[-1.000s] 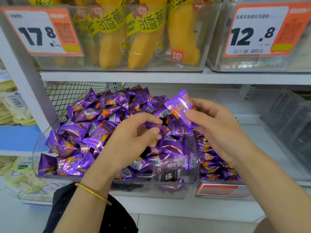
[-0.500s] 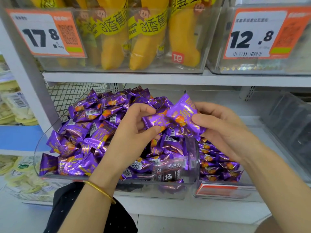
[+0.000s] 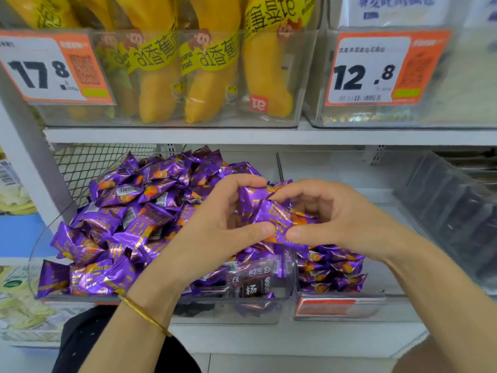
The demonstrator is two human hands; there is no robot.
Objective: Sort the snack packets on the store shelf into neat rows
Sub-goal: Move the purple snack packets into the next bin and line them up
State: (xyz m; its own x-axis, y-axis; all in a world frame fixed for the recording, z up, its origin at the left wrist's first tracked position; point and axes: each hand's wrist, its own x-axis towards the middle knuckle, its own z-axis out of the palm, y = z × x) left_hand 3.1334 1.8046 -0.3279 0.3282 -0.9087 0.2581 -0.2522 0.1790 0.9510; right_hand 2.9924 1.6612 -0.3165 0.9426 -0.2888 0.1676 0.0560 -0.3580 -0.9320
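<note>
A loose heap of shiny purple snack packets (image 3: pixel 126 222) fills a clear plastic bin (image 3: pixel 40 238) on the lower shelf. More purple packets (image 3: pixel 333 267) lie in rows in the clear bin (image 3: pixel 338 308) to its right. My left hand (image 3: pixel 215 232) and my right hand (image 3: pixel 330 219) meet above the divide between the bins. Together they pinch two purple packets (image 3: pixel 274 214), one stacked on the other, thumbs below and fingers on top.
The upper shelf holds a clear bin of yellow banana bread packs (image 3: pixel 161 84) with a 17.8 price tag (image 3: pixel 53 68), and another bin with a 12.8 tag (image 3: pixel 376 68). A dark empty bin (image 3: pixel 451 205) stands at the right. Wire mesh (image 3: pixel 88 162) backs the heap.
My left hand lifted a packet out of the heap and brought it against the packet in my right hand. Both hands now grip the pair together.
</note>
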